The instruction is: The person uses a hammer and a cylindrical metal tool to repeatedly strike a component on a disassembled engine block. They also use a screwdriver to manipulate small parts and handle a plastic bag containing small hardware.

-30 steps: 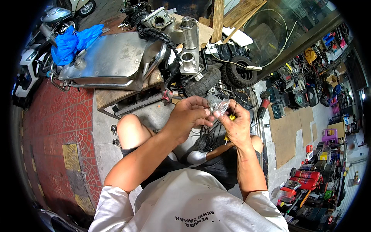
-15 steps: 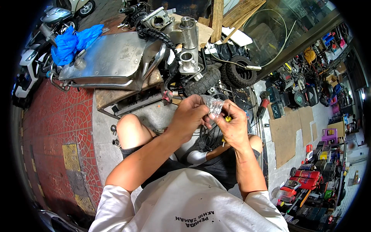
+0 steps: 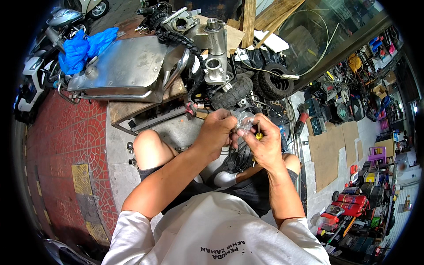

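A small clear plastic bag [image 3: 244, 118] is stretched between my two hands, over my lap. My left hand [image 3: 214, 134] pinches its left side, fingers curled inward. At the other side my right hand [image 3: 267, 143] grips the bag between thumb and forefinger. Tucked in that same hand is a yellow-handled screwdriver [image 3: 259, 136], its thin shaft pointing up past the fingers. What the bag contains is too small and glossy to make out. Below the hands, dark cables [image 3: 238, 157] lie between my legs.
Ahead on a low wooden bench [image 3: 128, 112] rests a metal scooter deck [image 3: 126, 62] with bare metal parts. Knobbly tyres [image 3: 276, 81] lie beyond my hands. To the right are an angle grinder [image 3: 301, 119], flattened cardboard [image 3: 326, 154] and many tools. A parked motorbike [image 3: 35, 75] stands left.
The plastic bag has crumpled and bunched between my fingers. My right hand has shifted slightly left and the screwdriver has tilted a little; my left hand stays nearly in place.
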`<action>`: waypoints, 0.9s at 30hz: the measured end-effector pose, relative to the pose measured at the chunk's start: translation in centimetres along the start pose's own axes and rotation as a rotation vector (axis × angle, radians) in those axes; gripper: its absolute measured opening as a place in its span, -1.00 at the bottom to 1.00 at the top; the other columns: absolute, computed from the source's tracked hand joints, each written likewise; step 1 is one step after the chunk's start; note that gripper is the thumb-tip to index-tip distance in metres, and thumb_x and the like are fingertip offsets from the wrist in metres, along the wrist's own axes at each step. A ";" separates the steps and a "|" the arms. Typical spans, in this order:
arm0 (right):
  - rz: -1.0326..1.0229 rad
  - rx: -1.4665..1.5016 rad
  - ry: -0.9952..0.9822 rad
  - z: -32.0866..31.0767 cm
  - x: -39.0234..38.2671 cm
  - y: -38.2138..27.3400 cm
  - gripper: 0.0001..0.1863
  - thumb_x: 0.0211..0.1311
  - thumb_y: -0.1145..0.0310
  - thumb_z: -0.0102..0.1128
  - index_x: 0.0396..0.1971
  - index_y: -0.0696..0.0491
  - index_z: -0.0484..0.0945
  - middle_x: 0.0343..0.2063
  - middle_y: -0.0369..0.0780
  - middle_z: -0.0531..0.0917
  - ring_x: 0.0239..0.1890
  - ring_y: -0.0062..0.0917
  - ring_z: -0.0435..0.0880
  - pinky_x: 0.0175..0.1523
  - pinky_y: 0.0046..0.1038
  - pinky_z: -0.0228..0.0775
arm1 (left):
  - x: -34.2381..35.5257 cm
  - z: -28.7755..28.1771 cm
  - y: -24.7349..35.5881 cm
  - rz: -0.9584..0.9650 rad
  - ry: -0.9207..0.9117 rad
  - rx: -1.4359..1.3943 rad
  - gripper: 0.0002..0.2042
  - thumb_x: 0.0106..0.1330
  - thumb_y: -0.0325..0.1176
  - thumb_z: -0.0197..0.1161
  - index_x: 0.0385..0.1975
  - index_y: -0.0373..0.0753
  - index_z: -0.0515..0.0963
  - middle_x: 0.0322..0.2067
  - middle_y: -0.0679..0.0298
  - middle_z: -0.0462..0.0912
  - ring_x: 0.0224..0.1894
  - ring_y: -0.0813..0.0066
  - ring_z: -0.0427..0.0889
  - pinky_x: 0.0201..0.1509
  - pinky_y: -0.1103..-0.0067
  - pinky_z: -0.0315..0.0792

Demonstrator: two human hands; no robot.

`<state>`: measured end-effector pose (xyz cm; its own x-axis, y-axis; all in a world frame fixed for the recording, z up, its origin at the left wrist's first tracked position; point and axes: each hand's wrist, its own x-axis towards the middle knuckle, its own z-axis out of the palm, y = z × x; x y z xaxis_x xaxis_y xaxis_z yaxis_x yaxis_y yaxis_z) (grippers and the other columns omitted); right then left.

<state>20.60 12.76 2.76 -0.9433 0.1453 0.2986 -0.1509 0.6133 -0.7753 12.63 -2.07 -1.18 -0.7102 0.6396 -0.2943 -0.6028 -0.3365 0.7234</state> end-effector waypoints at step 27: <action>0.021 0.034 -0.017 -0.5 -0.2 -1.0 -0.89 0.09 0.60 0.41 -0.36 0.20 0.69 -0.52 -0.23 0.55 -0.49 -0.55 0.51 -0.36 -0.45 0.35 | 1.1 0.4 -1.5 0.035 0.056 -0.016 -0.93 0.36 -0.52 0.06 -0.27 -0.31 0.48 -0.44 0.22 0.63 -0.65 0.57 0.50 -0.65 0.57 0.46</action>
<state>21.07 12.49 3.76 -0.9513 0.1441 0.2725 -0.1406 0.5838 -0.7997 12.95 -0.56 -2.33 -0.7496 0.5881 -0.3037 -0.5827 -0.3688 0.7241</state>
